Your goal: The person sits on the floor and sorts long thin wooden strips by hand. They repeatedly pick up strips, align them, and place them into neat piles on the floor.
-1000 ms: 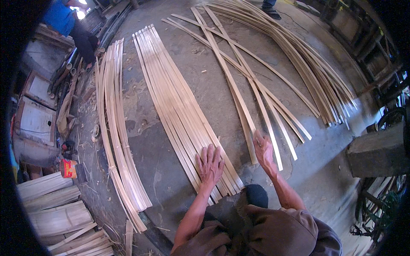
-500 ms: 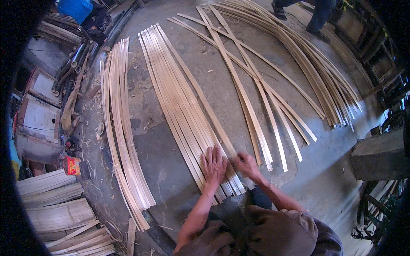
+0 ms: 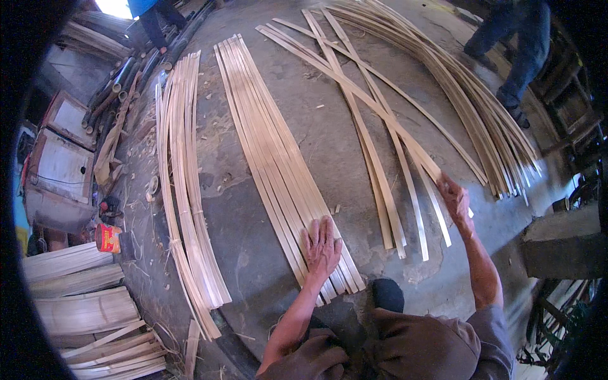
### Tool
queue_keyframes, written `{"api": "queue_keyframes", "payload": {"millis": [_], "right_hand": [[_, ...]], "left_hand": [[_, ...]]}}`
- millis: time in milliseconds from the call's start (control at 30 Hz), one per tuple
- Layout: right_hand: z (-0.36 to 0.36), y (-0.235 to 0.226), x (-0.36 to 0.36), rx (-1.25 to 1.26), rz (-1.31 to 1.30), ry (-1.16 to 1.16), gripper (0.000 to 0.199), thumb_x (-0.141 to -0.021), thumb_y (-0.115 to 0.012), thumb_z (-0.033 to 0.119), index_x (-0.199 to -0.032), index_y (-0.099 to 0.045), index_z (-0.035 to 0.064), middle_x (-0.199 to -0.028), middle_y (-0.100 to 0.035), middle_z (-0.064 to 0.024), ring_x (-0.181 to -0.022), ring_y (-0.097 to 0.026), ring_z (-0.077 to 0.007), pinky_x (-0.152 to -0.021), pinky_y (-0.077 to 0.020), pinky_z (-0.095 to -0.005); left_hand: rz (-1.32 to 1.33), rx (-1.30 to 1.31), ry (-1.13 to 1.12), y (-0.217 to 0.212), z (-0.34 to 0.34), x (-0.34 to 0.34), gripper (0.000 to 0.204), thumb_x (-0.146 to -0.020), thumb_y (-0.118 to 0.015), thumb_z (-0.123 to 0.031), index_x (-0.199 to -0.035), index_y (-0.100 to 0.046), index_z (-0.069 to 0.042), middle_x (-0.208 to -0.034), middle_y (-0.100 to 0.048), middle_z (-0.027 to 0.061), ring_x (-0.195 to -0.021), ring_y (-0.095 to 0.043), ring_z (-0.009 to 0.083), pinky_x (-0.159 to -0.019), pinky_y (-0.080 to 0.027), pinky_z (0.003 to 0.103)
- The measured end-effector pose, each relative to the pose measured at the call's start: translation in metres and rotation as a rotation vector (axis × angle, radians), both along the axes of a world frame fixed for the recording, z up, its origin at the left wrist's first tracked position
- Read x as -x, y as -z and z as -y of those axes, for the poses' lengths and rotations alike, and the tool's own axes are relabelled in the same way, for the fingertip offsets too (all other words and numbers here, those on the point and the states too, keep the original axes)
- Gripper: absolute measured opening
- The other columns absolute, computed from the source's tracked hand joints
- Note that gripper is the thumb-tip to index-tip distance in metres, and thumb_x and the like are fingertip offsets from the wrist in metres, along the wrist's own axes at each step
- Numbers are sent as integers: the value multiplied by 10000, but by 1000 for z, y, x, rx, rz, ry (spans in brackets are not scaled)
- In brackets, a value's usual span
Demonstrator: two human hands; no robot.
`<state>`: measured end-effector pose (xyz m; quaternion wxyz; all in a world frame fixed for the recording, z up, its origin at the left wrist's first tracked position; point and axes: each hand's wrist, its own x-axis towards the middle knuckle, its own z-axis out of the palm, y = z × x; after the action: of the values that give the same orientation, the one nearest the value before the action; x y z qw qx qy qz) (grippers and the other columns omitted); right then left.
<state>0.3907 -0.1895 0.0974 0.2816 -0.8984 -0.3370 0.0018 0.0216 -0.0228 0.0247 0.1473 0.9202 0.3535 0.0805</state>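
A row of pale bamboo strips [image 3: 266,139] lies side by side on the floor before me. My left hand [image 3: 323,248] rests flat on the near part of this row, fingers stretched out and a little apart. Off to the right, my right hand [image 3: 455,197] is closed round the near end of a loose bamboo strip [image 3: 399,130], which runs away to the far left across other strips. Beneath it, several loose strips [image 3: 361,130] cross one another. The fingertips of the right hand are partly hidden.
Left of the row lies a tied bundle of strips [image 3: 185,158]. A larger heap of strips [image 3: 456,101] curves along the far right. Co-workers' legs [image 3: 525,50] and dark trousers [image 3: 152,28] show at the back. A red tin [image 3: 107,238] stands by stacked slats [image 3: 82,310] at left.
My right hand has moved from beside the row out to the right and taken hold of a loose strip. The strip that lay apart now sits against the row. My left hand stays on the row.
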Motion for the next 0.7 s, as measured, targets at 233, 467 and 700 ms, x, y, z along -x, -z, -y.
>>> {"api": "queue_keyframes", "payload": {"millis": [233, 467, 700], "right_hand": [[2, -8, -16, -57, -25, 132, 384, -898, -675, 363, -1207, -684, 136, -631, -584, -186, -558, -562, -143, -568, -474, -356], [7, -3, -29, 53, -28, 61, 414, -905, -641, 410, -1225, -669, 150, -739, -621, -212, -661, -646, -267, -619, -494, -387], [32, 24, -59, 270, 121, -85, 436, -925, -610, 386, -1277, -623, 130, -962, -673, -212, -821, -668, -350, -689, -497, -454]], "left_hand": [[-11, 5, -10, 3, 0, 3, 721, -948, -506, -362, -1531, -226, -45, -1584, -273, 95, -1468, -203, 335, -1182, -76, 576], [-30, 10, -15, 6, 0, 3, 712, -950, -500, -365, -1531, -235, -50, -1591, -256, 87, -1474, -192, 323, -1187, -69, 567], [4, 13, 6, 4, -2, 2, 714, -933, -523, -349, -1519, -260, -40, -1578, -280, 112, -1471, -206, 321, -1188, -90, 544]]}}
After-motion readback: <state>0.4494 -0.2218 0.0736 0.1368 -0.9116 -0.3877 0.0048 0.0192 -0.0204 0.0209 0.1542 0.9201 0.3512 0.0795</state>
